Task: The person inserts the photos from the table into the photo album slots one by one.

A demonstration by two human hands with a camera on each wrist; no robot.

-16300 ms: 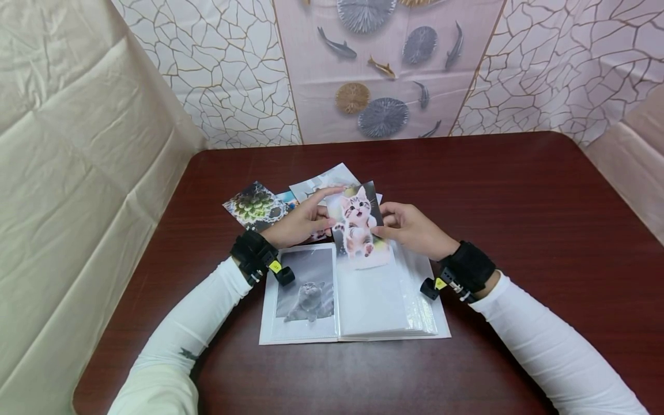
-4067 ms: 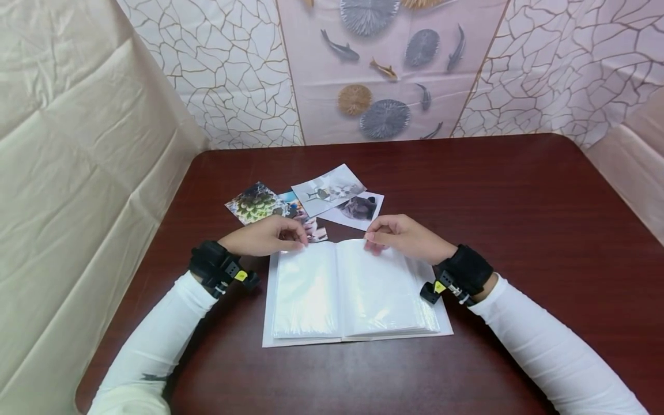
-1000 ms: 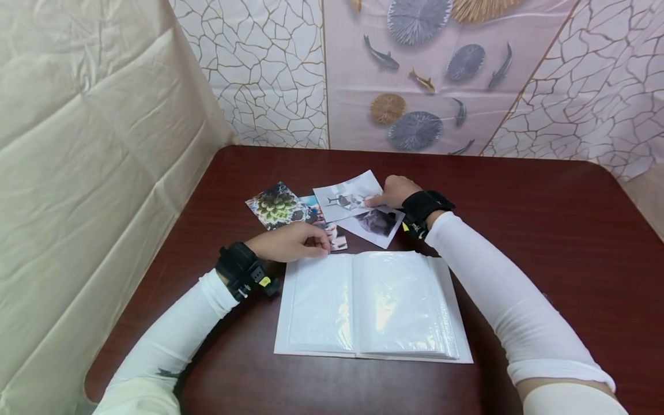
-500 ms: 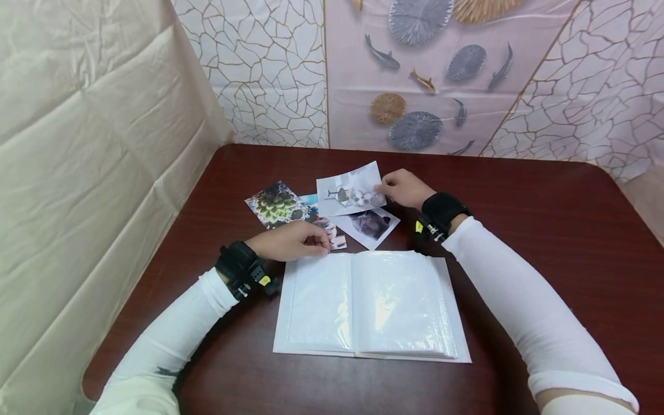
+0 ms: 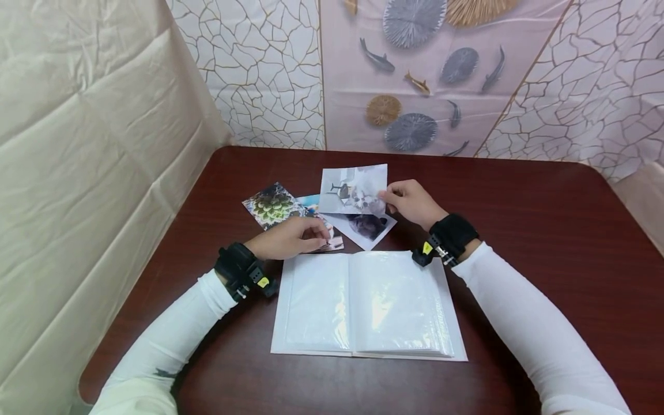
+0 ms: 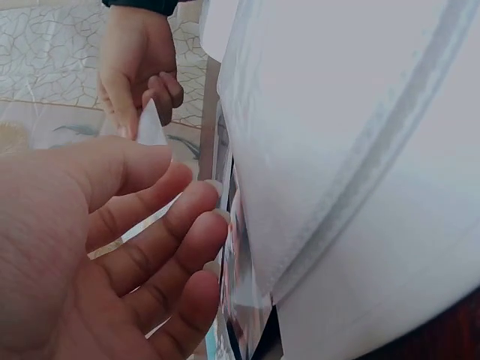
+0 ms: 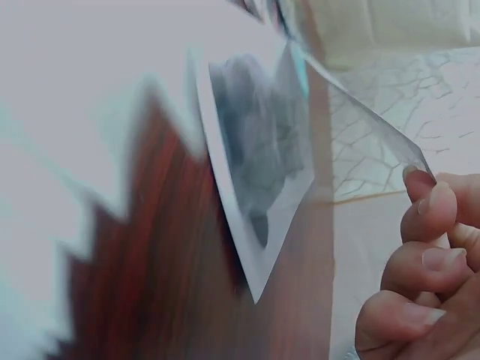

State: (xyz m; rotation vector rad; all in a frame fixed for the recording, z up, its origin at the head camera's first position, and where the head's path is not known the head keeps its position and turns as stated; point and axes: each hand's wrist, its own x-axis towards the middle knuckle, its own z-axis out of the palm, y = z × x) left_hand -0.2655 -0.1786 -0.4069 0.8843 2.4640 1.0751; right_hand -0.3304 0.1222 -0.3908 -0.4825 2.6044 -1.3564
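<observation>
My right hand [image 5: 415, 203] pinches the right edge of a pale photo [image 5: 344, 190] between thumb and fingers, raised off the pile. In the right wrist view that photo [image 7: 375, 124] slants up from the fingertips. Beneath it lies a white-bordered photo of a dark animal [image 5: 370, 226]. An open photo album [image 5: 316, 305] with clear pockets lies in front, blank white on both pages. My left hand [image 5: 285, 239], fingers loosely bent and holding nothing, is by the album's upper left edge. The left wrist view shows the left fingers [image 6: 184, 255] close beside the page.
A succulent photo [image 5: 272, 206] and a partly covered colourful photo [image 5: 334, 242] lie to the left of the pile, behind the left hand. All rest on a dark red-brown table [image 5: 519, 230]. A patterned cloth [image 5: 259, 75] hangs behind, with a beige cloth [image 5: 104, 173] at the left.
My right hand reached from the album to the pile, took the pale photo's edge and lifted it towards me. Earlier, it held a kitten photo over the album; the album now shows different pages.
</observation>
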